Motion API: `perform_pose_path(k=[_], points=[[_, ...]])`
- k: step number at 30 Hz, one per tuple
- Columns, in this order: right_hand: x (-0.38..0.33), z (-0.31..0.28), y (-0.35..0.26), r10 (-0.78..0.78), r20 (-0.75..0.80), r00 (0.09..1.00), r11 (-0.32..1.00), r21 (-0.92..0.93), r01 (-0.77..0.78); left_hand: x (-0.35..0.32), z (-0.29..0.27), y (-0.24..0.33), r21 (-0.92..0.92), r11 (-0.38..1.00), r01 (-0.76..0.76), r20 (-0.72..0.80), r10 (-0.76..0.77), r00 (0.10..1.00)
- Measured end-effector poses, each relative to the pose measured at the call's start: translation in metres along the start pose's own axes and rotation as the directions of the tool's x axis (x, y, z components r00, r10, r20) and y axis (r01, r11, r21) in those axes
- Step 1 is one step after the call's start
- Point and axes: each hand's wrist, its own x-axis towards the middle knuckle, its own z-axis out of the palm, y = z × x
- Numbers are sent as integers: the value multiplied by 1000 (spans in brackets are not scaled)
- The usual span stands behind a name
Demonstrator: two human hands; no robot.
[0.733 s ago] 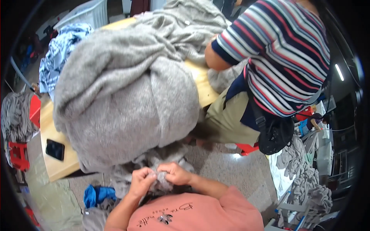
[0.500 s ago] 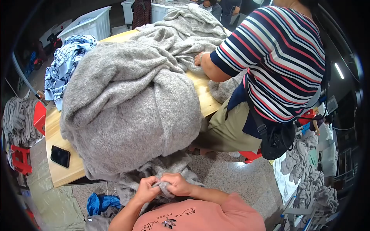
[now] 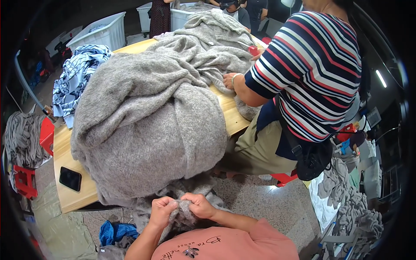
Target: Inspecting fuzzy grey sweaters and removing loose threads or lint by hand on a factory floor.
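Observation:
A piece of grey knit fabric (image 3: 184, 211) is pinched between my two hands, close in front of my body. My left hand (image 3: 164, 209) grips one side of it with closed fingers. Beside it, my right hand (image 3: 198, 205) is closed on the same fabric, the two sets of knuckles almost touching. The fabric hangs down below the table edge. Just beyond my hands a big heap of grey knitwear (image 3: 147, 143) bulges over the front of the table, and more grey knitwear (image 3: 212, 39) is piled farther back.
On the wooden table (image 3: 65, 200) lie a black phone (image 3: 70, 179) and blue-white patterned cloth (image 3: 80, 76). A co-worker in a striped shirt (image 3: 312, 69) stands at the right, hands at the far pile. White bins (image 3: 102, 32) stand behind; red stools (image 3: 25, 181) and heaped garments (image 3: 346, 203) flank the sides.
My hands have shifted slightly, with the fabric bunched up between them. The co-worker's visible hand has moved a little to the right, and a small red object now shows near the other hand.

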Motion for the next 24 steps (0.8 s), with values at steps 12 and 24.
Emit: perform_pose_path(k=[12, 24], points=[[-7, -18, -29, -267, 139, 954, 869, -392, 301, 0, 6, -10, 53, 998, 17, -129, -10, 992], [-10, -11, -31, -482, 283, 829, 711, -426, 559, -7, 10, -6, 126, 991, 35, -23, -32, 999]])
